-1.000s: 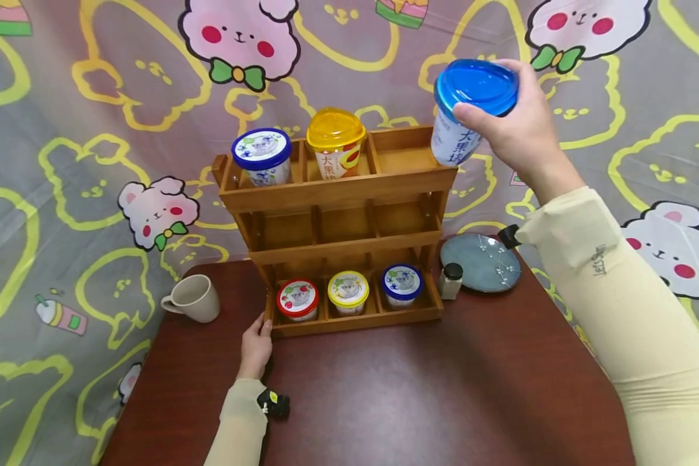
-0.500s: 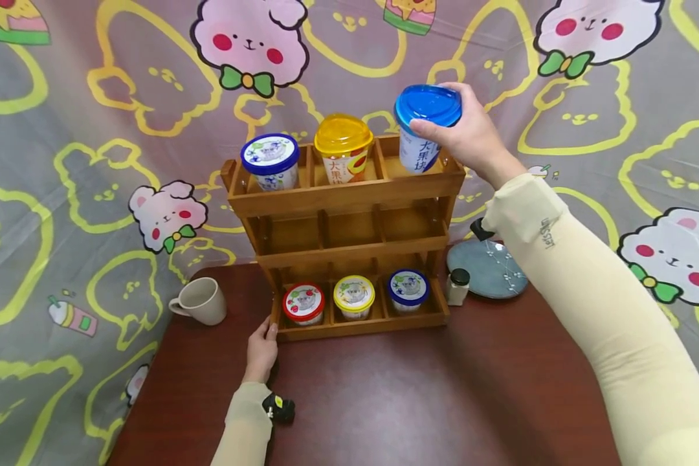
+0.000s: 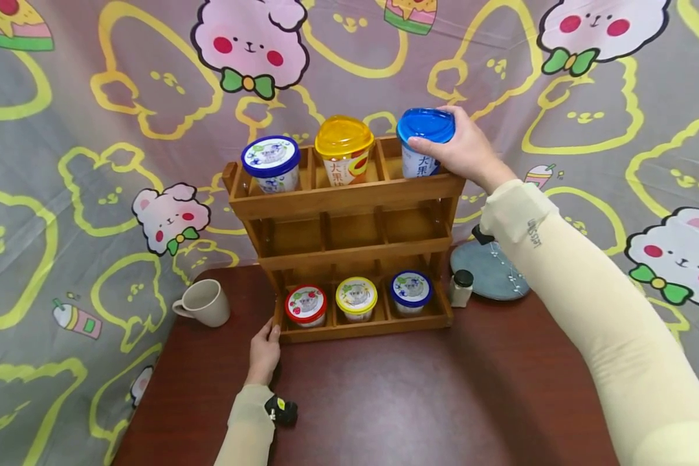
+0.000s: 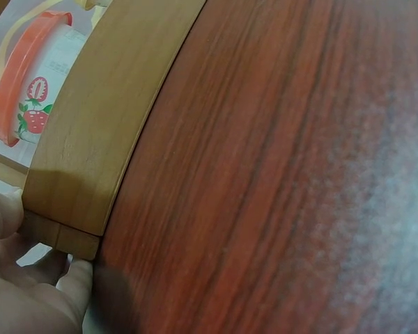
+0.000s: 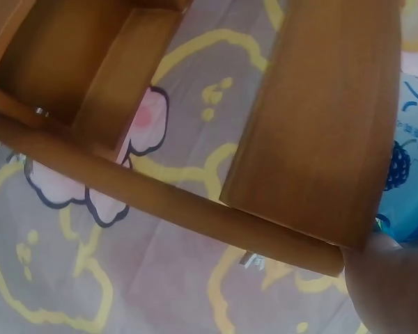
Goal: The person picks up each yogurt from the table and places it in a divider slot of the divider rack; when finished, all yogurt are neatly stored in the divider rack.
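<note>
My right hand (image 3: pixel 470 147) grips a yogurt cup with a blue domed lid (image 3: pixel 426 126), its base down inside the right compartment of the top tier. In the right wrist view that blue cup (image 5: pixel 411 163) shows behind the wooden front board. With thumb and fingers, my left hand (image 3: pixel 263 355) holds the lower left corner of the three-tier wooden shelf (image 3: pixel 349 200); the left wrist view shows the hand (image 4: pixel 35 289) at the corner end. The top tier also bears a yellow-lidded cup (image 3: pixel 345 152) and a dark-blue-lidded tub (image 3: pixel 271 162).
In the bottom tier sit a red-lidded tub (image 3: pixel 305 305), a yellow-lidded tub (image 3: pixel 356 299) and a blue-lidded tub (image 3: pixel 411 291). A beige mug (image 3: pixel 206 304) stands left of the shelf. To its right are a black-capped jar (image 3: pixel 461 288) and a blue-grey plate (image 3: pixel 489 278).
My right hand has brought the blue-lidded cup leftward and down from beyond the shelf's right end into the top right compartment. My left hand keeps its hold on the shelf corner.
</note>
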Action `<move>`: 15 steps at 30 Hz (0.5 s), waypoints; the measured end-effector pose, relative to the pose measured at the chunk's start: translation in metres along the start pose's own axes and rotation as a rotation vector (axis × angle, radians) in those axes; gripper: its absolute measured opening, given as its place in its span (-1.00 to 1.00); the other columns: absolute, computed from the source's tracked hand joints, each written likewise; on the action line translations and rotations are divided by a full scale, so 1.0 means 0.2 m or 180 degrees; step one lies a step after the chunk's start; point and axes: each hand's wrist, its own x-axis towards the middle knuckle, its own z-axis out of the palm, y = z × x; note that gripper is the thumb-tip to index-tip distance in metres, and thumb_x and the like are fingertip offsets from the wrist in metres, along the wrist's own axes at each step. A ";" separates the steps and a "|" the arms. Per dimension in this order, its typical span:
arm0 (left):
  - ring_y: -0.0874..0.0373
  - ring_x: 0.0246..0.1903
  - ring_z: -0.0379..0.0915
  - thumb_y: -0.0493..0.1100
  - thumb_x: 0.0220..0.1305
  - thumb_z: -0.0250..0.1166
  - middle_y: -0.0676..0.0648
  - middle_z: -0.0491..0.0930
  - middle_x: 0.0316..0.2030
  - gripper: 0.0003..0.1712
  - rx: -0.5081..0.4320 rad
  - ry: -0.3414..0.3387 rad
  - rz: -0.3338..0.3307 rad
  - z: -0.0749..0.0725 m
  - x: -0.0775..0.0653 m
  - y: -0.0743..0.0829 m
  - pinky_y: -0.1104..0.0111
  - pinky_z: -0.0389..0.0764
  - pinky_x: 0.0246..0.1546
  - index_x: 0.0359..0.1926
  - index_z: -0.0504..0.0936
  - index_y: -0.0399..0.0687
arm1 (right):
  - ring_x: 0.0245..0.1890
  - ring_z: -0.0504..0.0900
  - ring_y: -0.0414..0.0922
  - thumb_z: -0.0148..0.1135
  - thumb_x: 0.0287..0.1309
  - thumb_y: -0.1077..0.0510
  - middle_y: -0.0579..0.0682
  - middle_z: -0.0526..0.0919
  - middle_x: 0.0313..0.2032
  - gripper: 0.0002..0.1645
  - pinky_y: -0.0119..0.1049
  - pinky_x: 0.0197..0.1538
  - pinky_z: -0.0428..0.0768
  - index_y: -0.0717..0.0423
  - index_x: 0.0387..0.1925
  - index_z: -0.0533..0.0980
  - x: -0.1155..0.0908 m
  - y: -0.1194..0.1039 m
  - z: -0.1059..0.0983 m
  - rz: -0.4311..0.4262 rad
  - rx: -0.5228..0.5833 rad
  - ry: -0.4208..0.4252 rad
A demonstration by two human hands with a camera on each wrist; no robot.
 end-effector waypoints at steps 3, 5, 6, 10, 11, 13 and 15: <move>-0.22 0.40 0.09 -0.17 0.57 -0.04 -0.35 0.22 0.40 -0.45 -0.0012 -0.0005 -0.0002 0.00 0.00 0.00 -0.03 0.11 0.39 0.46 0.21 -0.29 | 0.36 0.26 0.09 0.30 -0.02 -0.50 0.08 0.20 0.44 0.29 0.03 0.38 0.25 -0.13 0.55 -0.08 0.00 0.01 0.00 -0.0012 -0.0035 0.0016; -0.22 0.40 0.08 -0.17 0.57 -0.04 -0.35 0.22 0.40 -0.45 -0.0014 -0.0006 -0.0015 0.00 0.00 0.01 -0.04 0.11 0.39 0.47 0.21 -0.29 | 0.36 0.25 0.10 0.29 -0.03 -0.51 0.09 0.19 0.45 0.30 0.04 0.38 0.24 -0.13 0.55 -0.09 0.00 0.01 0.00 -0.0008 -0.0059 0.0008; -0.22 0.40 0.08 -0.17 0.57 -0.04 -0.35 0.22 0.40 -0.45 -0.0011 -0.0003 -0.0023 0.00 0.00 0.01 -0.04 0.11 0.39 0.47 0.21 -0.29 | 0.37 0.24 0.10 0.29 -0.03 -0.51 0.09 0.18 0.45 0.30 0.04 0.38 0.24 -0.13 0.56 -0.10 -0.01 0.01 0.00 0.0002 -0.0055 -0.0005; -0.23 0.40 0.07 -0.16 0.58 -0.05 -0.35 0.21 0.40 -0.45 0.0025 -0.0001 -0.0041 0.00 -0.01 0.02 -0.05 0.11 0.39 0.47 0.20 -0.28 | 0.37 0.24 0.10 0.30 -0.03 -0.50 0.09 0.17 0.46 0.30 0.06 0.38 0.25 -0.15 0.56 -0.12 -0.01 0.00 -0.01 0.0041 -0.0030 -0.0089; -0.23 0.40 0.07 -0.16 0.58 -0.05 -0.35 0.21 0.40 -0.45 0.0031 0.0002 -0.0033 0.00 -0.01 0.02 -0.05 0.11 0.39 0.47 0.20 -0.28 | 0.37 0.23 0.10 0.31 -0.03 -0.50 0.09 0.16 0.46 0.30 0.05 0.38 0.26 -0.15 0.56 -0.11 -0.01 0.00 -0.01 0.0049 -0.0012 -0.0116; -0.23 0.40 0.08 -0.16 0.58 -0.05 -0.36 0.21 0.40 -0.45 0.0040 0.0006 -0.0012 0.00 -0.01 0.01 -0.05 0.11 0.39 0.47 0.20 -0.29 | 0.37 0.24 0.10 0.33 -0.02 -0.48 0.08 0.16 0.46 0.30 0.04 0.38 0.27 -0.16 0.56 -0.11 0.00 0.00 -0.02 0.0055 0.0022 -0.0165; -0.23 0.40 0.07 -0.16 0.58 -0.05 -0.36 0.21 0.40 -0.45 0.0044 0.0013 0.0010 0.00 -0.01 0.01 -0.05 0.11 0.39 0.47 0.20 -0.29 | 0.37 0.25 0.09 0.35 -0.03 -0.46 0.08 0.16 0.46 0.29 0.03 0.38 0.26 -0.16 0.56 -0.10 0.00 0.00 -0.02 0.0054 0.0066 -0.0205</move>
